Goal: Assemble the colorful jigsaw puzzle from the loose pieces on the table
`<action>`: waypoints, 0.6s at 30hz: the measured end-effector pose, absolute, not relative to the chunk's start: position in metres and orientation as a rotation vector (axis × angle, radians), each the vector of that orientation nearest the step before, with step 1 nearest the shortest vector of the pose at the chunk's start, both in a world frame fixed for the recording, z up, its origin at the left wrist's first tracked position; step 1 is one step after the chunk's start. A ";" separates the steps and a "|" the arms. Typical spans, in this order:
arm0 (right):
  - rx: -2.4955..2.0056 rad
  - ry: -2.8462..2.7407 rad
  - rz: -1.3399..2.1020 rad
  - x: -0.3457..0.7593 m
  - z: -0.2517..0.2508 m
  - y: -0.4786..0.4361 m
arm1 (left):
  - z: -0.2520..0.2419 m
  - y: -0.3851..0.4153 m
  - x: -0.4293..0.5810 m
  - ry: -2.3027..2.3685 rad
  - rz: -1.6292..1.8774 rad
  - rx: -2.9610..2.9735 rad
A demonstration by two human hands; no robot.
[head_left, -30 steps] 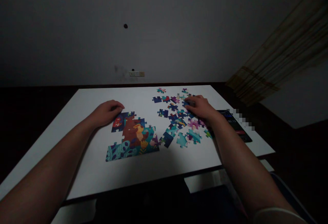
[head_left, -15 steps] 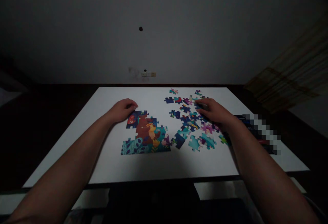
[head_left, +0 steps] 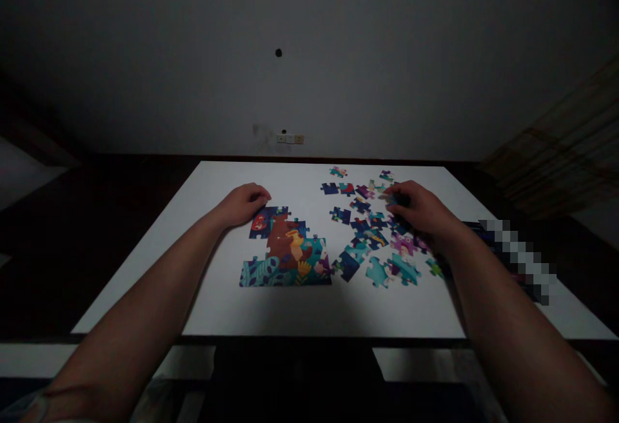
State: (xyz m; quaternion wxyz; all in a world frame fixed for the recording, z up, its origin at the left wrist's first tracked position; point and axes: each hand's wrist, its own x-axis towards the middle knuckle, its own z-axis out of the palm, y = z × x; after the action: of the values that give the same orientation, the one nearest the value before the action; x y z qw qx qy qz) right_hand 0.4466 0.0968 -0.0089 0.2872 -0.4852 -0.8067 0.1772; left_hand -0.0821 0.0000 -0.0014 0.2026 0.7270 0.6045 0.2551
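A partly joined colourful jigsaw (head_left: pixel 285 252) lies in the middle of a white board (head_left: pixel 217 307). My left hand (head_left: pixel 244 204) rests at its upper left corner with the fingers curled, touching its edge. Several loose pieces (head_left: pixel 362 229) are scattered to the right. My right hand (head_left: pixel 418 210) is over them with the fingers bent, pinching a loose piece (head_left: pixel 391 199) at the fingertips.
A dark flat object (head_left: pixel 488 242), partly pixelated, lies at the board's right edge. A grey wall with a socket plate (head_left: pixel 290 139) stands behind. The floor around is dark. Striped cloth (head_left: pixel 556 152) hangs at the right.
The view has swung to the left, so the board sits further right in the frame. My right hand has lifted slightly over the loose pieces. The left hand stays put.
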 end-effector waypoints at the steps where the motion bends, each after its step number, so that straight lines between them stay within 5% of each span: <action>1: -1.301 -2.128 0.463 0.447 -0.007 0.096 | -0.002 0.000 -0.082 1.693 0.715 2.028; 18: -1.271 -1.459 0.867 0.433 0.013 0.085 | 0.001 0.004 -0.087 1.735 0.716 1.992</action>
State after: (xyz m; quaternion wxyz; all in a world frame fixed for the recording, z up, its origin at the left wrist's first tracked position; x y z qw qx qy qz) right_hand 0.4330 0.0853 0.0129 0.4889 -0.5229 -0.6002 0.3570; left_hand -0.0871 0.0038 0.0010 0.2011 0.7130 0.6209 0.2563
